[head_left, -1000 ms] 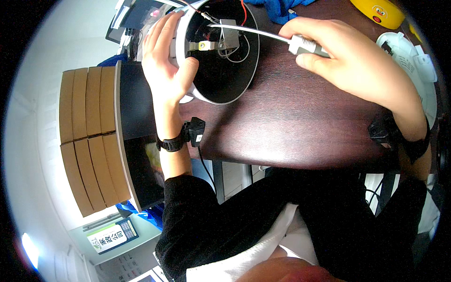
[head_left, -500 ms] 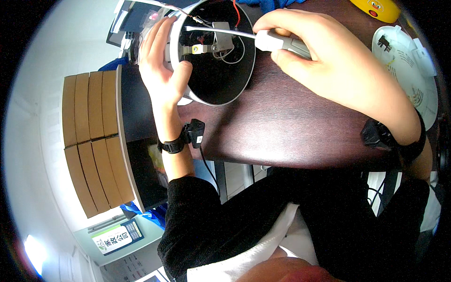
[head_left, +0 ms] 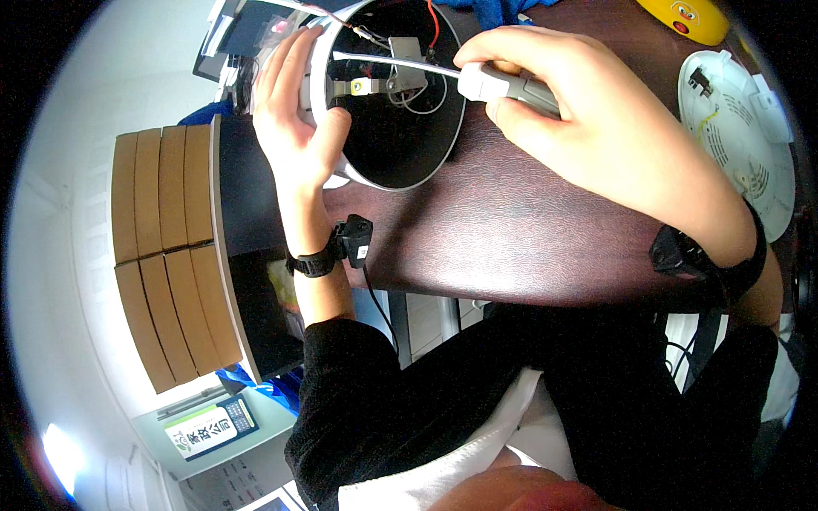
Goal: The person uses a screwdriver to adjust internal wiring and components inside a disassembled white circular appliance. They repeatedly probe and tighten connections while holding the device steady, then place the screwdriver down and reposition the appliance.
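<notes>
My left hand [head_left: 294, 123] grips the left side of a white cylindrical housing [head_left: 452, 149] with a black interior, fingers along its outer wall and thumb at the rim. Inside are a metal bracket [head_left: 407, 58], a pale fitting [head_left: 362, 86] and thin red and white wires. My right hand [head_left: 575, 119] is closed around the grey-and-white handle of a screwdriver [head_left: 507, 85]. Its long shaft crosses the housing's opening, the tip near the left rim, close to my left fingers. Whether the tip touches anything is unclear.
A white plastic cover [head_left: 724, 145] lies at the right of the dark wood table [head_left: 503, 247], a yellow object [head_left: 682, 17] and blue cloth [head_left: 490, 13] at the back. Stacked cardboard boxes [head_left: 170, 192] and a dark shelf edge [head_left: 247, 213] are on the left.
My right hand has moved left with the screwdriver, bringing the tip nearer the housing's left rim. My left hand stays on the housing, shifted very slightly.
</notes>
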Action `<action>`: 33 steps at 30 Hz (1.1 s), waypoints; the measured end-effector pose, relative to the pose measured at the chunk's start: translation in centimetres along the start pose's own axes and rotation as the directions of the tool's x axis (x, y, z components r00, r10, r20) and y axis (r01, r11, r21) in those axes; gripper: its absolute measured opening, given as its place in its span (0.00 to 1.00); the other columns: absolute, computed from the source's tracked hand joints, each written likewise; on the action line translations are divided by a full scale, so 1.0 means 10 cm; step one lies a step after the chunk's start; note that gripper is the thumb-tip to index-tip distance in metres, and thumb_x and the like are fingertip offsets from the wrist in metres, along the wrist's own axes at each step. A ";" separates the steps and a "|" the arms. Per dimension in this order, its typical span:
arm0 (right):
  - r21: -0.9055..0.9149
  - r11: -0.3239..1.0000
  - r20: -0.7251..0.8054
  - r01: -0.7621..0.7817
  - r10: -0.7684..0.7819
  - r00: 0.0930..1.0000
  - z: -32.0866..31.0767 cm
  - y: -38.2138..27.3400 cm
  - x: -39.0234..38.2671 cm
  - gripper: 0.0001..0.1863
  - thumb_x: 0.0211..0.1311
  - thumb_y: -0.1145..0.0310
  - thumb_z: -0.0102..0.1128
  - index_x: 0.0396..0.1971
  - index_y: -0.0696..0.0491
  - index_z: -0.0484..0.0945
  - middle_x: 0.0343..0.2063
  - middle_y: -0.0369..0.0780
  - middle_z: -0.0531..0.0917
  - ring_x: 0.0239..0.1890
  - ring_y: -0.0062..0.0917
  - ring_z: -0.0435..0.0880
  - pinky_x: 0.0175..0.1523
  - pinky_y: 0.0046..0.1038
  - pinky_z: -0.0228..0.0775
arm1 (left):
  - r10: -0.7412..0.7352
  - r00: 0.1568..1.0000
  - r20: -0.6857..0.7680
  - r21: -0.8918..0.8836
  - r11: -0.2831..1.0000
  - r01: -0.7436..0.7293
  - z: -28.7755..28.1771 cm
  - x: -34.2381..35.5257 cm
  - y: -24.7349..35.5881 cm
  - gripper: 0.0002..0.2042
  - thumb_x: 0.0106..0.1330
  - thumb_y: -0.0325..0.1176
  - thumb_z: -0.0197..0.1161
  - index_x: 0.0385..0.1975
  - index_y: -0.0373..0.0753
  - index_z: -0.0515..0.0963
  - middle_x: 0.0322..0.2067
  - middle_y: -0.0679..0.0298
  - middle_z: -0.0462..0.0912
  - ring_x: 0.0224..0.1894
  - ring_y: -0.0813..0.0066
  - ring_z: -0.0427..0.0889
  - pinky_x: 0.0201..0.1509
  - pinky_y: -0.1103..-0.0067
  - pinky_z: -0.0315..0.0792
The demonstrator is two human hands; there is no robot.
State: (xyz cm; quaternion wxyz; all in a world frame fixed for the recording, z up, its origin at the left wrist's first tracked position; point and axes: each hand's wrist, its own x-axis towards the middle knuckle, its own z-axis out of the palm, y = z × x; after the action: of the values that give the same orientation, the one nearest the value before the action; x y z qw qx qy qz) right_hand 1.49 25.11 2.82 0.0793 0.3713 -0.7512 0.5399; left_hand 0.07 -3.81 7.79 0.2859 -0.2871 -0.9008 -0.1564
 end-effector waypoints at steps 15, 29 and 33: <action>-0.052 0.996 -0.047 0.067 -0.069 0.997 0.03 0.00 -0.02 0.16 0.59 0.79 0.59 0.49 0.59 0.76 0.41 0.47 0.82 0.44 0.39 0.83 0.50 0.32 0.74 | 0.027 1.000 -0.005 0.001 1.000 -0.027 0.00 0.00 -0.03 0.34 0.40 0.39 0.57 0.55 0.36 0.78 0.55 0.46 0.78 0.58 0.47 0.75 0.66 0.60 0.64; -0.067 0.994 -0.023 0.085 -0.087 0.996 0.18 -0.04 -0.08 0.16 0.62 0.78 0.57 0.51 0.62 0.73 0.38 0.49 0.78 0.36 0.43 0.83 0.41 0.33 0.75 | -0.004 1.000 0.013 0.011 1.000 0.004 0.00 0.03 0.05 0.34 0.40 0.38 0.57 0.54 0.34 0.78 0.55 0.45 0.78 0.58 0.46 0.75 0.67 0.61 0.64; -0.054 0.998 -0.030 0.042 -0.044 0.999 0.24 -0.08 -0.09 0.17 0.63 0.78 0.57 0.52 0.62 0.74 0.38 0.50 0.80 0.35 0.41 0.83 0.42 0.32 0.75 | 0.020 1.000 0.020 0.017 1.000 -0.020 -0.01 0.04 0.02 0.34 0.40 0.39 0.57 0.54 0.33 0.78 0.54 0.45 0.79 0.58 0.46 0.76 0.66 0.61 0.64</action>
State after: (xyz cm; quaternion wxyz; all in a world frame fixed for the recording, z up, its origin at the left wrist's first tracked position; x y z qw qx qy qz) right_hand 3.37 23.33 2.01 0.1126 0.3767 -0.7559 0.5235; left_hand 0.03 -3.51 8.15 0.2811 -0.2953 -0.9018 -0.1431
